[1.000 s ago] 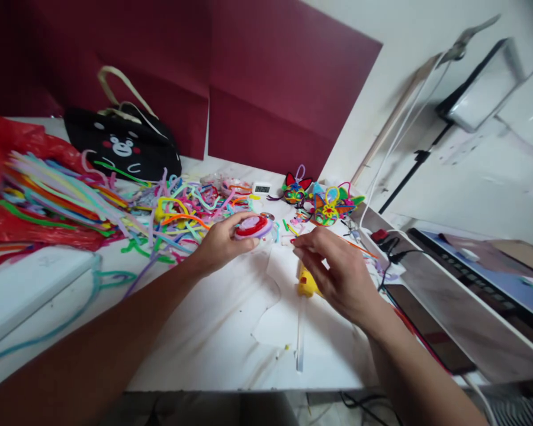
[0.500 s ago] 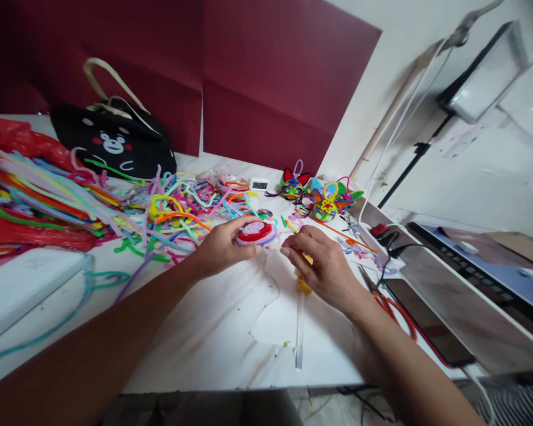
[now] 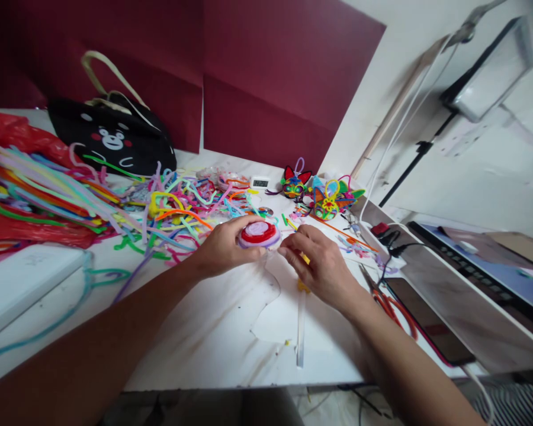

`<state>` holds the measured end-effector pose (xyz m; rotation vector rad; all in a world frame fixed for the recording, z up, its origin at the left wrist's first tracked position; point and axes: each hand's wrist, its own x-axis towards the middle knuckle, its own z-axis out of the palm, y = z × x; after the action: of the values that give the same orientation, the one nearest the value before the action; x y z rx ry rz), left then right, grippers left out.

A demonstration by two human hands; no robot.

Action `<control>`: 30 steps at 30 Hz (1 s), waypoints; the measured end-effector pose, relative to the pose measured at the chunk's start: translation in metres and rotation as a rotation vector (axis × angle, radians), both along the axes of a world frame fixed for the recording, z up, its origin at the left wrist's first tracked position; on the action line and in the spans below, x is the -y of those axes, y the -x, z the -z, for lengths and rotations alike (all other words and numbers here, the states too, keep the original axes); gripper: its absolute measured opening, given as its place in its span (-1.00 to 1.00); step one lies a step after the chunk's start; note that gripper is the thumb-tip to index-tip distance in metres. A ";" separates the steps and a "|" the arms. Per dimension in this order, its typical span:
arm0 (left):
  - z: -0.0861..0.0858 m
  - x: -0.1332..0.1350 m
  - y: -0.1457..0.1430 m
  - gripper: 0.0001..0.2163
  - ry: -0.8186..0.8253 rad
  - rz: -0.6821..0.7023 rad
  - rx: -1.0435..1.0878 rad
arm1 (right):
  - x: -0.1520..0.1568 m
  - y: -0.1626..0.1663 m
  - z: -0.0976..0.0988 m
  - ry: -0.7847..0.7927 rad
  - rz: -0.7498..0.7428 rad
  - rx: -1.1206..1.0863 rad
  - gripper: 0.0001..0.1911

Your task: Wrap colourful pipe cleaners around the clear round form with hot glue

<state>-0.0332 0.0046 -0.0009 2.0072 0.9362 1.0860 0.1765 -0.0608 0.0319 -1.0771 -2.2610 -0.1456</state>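
Note:
My left hand (image 3: 224, 245) is closed around the edge of a round disc of coiled pipe cleaner (image 3: 258, 234), with a lilac centre, a red ring and a lilac outer rim. Its flat face tilts up toward me. Thumb and fingers of my right hand (image 3: 315, 257) pinch together at the disc's right edge; whatever lies between them is too small to make out. Beneath the right hand a yellow piece (image 3: 302, 286) shows in part, and a clear stick (image 3: 301, 331) runs from it toward the table's front. A thin thread-like line (image 3: 279, 290) curves over the tabletop below the hands.
Loose coloured pipe cleaners (image 3: 182, 204) heap up at the left, beside a black bag (image 3: 111, 139) and a white box (image 3: 31, 284). Finished pipe-cleaner figures (image 3: 326, 204) stand behind my hands. Orange-handled pliers (image 3: 388, 305) and a phone (image 3: 429, 319) lie at the right.
The disc has tipped, so more of its red and lilac face shows. My right hand still pinches beside it, with hardly any shift.

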 end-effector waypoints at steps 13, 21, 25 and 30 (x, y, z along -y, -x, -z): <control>-0.001 0.002 -0.002 -0.43 -0.049 -0.001 -0.025 | 0.001 0.002 0.000 -0.014 0.037 0.051 -0.80; 0.003 -0.001 -0.001 -0.42 -0.082 0.022 -0.025 | 0.002 0.004 0.000 -0.016 0.050 0.065 -0.81; 0.001 0.002 -0.003 -0.44 -0.106 -0.009 -0.039 | 0.002 0.005 0.001 -0.011 0.053 0.060 -0.81; -0.001 0.006 -0.007 -0.44 -0.136 -0.088 -0.086 | 0.001 0.007 0.003 -0.021 0.053 0.048 -0.79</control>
<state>-0.0266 -0.0009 0.0001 2.1549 1.0287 1.1460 0.1695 -0.0618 0.0286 -1.1342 -2.2693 -0.2196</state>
